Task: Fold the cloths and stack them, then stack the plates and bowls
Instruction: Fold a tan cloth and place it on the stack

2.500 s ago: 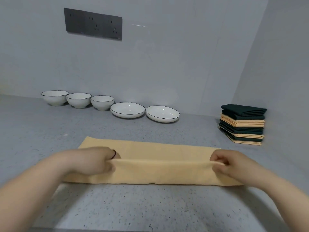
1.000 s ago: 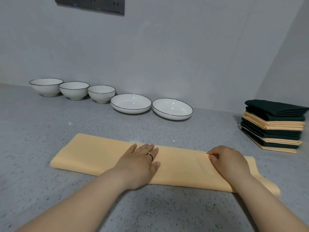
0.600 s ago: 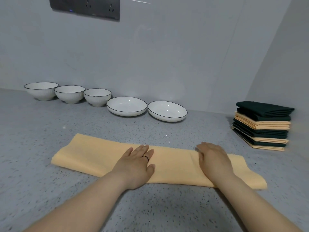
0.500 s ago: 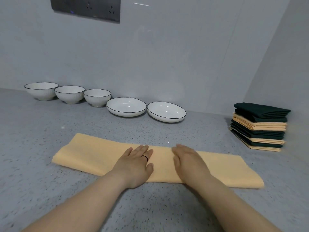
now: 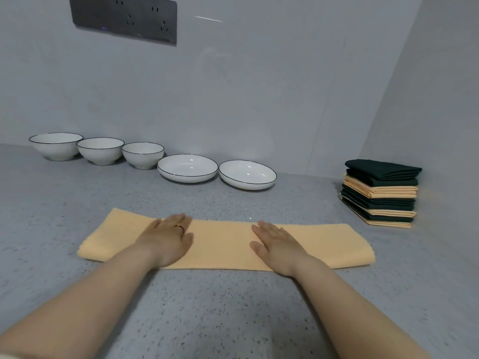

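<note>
A yellow cloth, folded into a long strip, lies across the grey counter in front of me. My left hand presses flat on its left half, fingers straight, a ring on one finger. My right hand lies flat on the cloth right of centre. Along the back wall stand three white bowls in a row, with two white plates to their right. A stack of folded dark green and yellow cloths sits in the right corner.
The speckled grey counter runs to a back wall and a side wall on the right. A dark socket panel is mounted high on the back wall.
Both hands let go of the cloth's edge after folding it over and went flat. My right hand slid left along the strip toward the centre, then a little back to the right.
</note>
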A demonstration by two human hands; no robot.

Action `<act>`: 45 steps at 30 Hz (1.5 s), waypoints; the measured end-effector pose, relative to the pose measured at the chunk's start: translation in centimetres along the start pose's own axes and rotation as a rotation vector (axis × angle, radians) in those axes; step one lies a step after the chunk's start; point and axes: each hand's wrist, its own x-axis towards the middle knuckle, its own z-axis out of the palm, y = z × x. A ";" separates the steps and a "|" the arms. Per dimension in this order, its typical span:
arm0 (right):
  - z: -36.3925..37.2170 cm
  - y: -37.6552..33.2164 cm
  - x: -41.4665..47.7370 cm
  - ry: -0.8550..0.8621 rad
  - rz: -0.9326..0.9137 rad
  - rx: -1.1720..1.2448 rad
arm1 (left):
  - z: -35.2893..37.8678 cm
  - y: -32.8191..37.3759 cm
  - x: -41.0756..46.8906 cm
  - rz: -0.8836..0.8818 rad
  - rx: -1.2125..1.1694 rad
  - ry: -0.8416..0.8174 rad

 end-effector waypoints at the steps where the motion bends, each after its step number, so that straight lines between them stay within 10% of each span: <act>1: -0.2 1.0 0.0 0.000 0.020 -0.001 | -0.1 -1.1 0.0 -0.029 0.012 0.003; 18: -0.3 8.1 -3.9 0.092 0.161 0.070 | -0.2 -3.6 -3.0 0.029 0.030 0.127; 45: -0.4 -0.8 -0.4 0.249 -0.002 0.078 | -0.7 3.2 -2.9 0.004 -0.163 0.299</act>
